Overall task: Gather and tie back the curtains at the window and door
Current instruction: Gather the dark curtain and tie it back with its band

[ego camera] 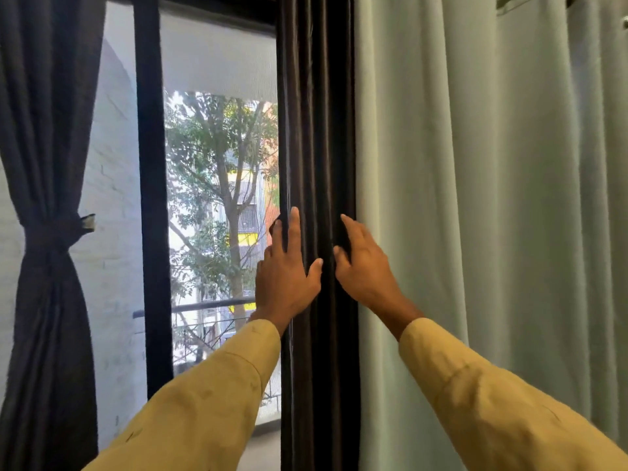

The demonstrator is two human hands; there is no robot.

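A dark brown curtain (316,130) hangs bunched in narrow folds at the middle of the head view. My left hand (287,277) lies against its left edge with fingers straight and pointing up and the thumb spread onto the folds. My right hand (365,270) is at its right edge, where thumb and forefinger pinch a fold. A second dark curtain (51,130) at the far left is gathered at its waist by a tie-back (57,229). A pale green curtain (475,198) hangs loose and fully spread on the right.
A black door frame post (153,198) stands between the two dark curtains. Behind the screened glass are a balcony rail (204,305), a tree and buildings. A white wall (112,198) runs along the left outside.
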